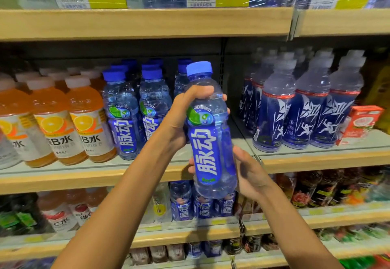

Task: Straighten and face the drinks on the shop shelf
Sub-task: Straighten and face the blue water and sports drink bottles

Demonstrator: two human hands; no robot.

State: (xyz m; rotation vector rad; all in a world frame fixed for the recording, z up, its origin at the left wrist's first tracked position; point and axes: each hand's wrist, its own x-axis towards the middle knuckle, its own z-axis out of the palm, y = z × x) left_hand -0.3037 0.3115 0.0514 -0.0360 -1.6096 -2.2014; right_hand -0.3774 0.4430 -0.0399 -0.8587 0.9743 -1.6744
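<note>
Shop shelf (84, 175) backdrop: left hand (181, 116) curls round blue-capped drink bottle (211, 142) shoulder, right hand (251, 173) at 5 o'clock wraps base, label facing out, likely for reslotting.

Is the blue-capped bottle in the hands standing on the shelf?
No, the left hand and right hand hold the blue-capped bottle lifted in front of the shelf.

L hand (179, 118) & R hand (251, 173) bare, forearms (126, 194) bare w/ slim wrists.
</note>
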